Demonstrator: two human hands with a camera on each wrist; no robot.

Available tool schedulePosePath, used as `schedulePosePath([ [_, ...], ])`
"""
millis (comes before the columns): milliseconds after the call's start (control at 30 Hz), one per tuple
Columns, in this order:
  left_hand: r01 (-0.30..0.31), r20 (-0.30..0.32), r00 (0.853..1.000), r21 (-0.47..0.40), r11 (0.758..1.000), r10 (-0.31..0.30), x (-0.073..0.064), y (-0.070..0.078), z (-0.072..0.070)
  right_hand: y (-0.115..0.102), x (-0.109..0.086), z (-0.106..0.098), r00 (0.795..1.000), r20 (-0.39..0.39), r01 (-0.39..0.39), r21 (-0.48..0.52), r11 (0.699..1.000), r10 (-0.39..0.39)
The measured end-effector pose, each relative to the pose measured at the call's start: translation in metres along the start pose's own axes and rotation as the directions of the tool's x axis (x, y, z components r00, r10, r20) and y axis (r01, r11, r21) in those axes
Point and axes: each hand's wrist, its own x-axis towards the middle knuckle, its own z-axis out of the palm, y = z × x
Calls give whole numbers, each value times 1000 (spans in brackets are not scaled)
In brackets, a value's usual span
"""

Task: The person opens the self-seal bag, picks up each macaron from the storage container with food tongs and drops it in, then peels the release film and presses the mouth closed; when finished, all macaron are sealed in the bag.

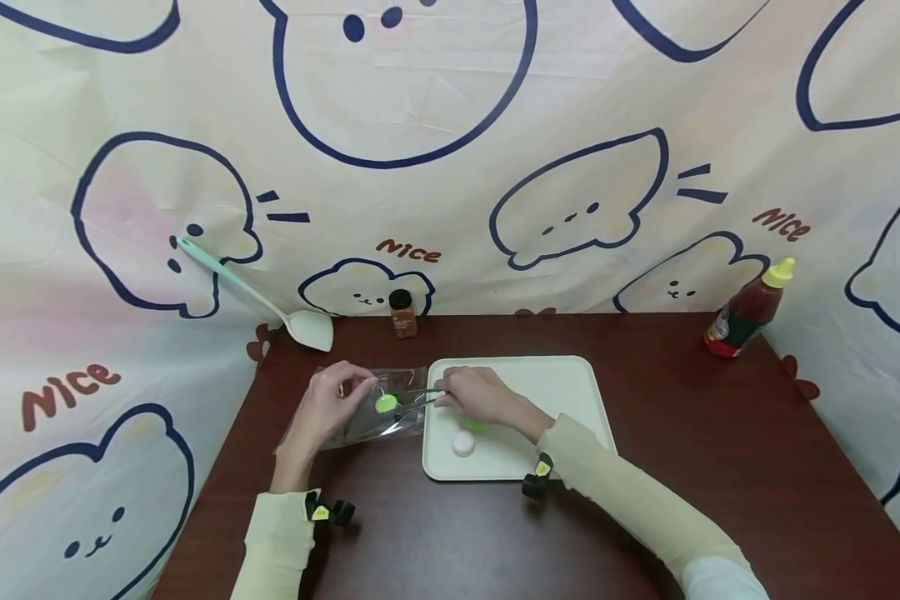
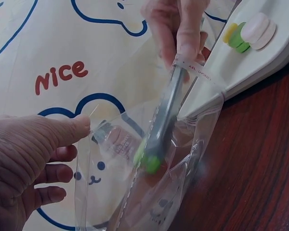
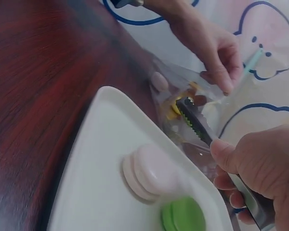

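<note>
My left hand (image 1: 328, 406) pinches the edge of a clear plastic bag (image 1: 360, 421) between thumb and fingertip, left of the tray. My right hand (image 1: 483, 393) grips metal tongs (image 2: 166, 113), which reach through the bag's mouth. At the tongs' tips, inside the bag, is a bright green macaron (image 1: 386, 403), partly covered by the tongs in the left wrist view. Under my right forearm lies the white tray (image 1: 570, 392). On it sit a pale pinkish-white macaron (image 3: 154, 171), a green macaron (image 3: 184, 215) and a yellow one (image 2: 229, 33).
A small spice jar (image 1: 402, 317) with a black cap stands at the table's back edge. Left of it, a white-headed turner (image 1: 311, 329) leans against the patterned wall cloth (image 1: 450, 208). A red sauce bottle (image 1: 746, 315) with a yellow cap stands at the back right.
</note>
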Motion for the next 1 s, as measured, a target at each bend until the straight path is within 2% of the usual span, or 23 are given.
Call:
schedulePosePath([
  [267,-11,4,1000,-14,1000,11,2,3,2,-9,15,9,1000,2,25,-18,1000,-25],
  [433,-20,4,1000,-12,1000,20,2,3,2,-17,29,15,999,34,15,6,1000,-15],
  [733,-38,2,999,-1,999,38,-1,-1,1,-27,46,24,996,63,61,42,997,-64],
  [1000,-20,4,1000,-10,1000,20,1,0,1,-31,57,34,992,76,101,27,995,-102],
])
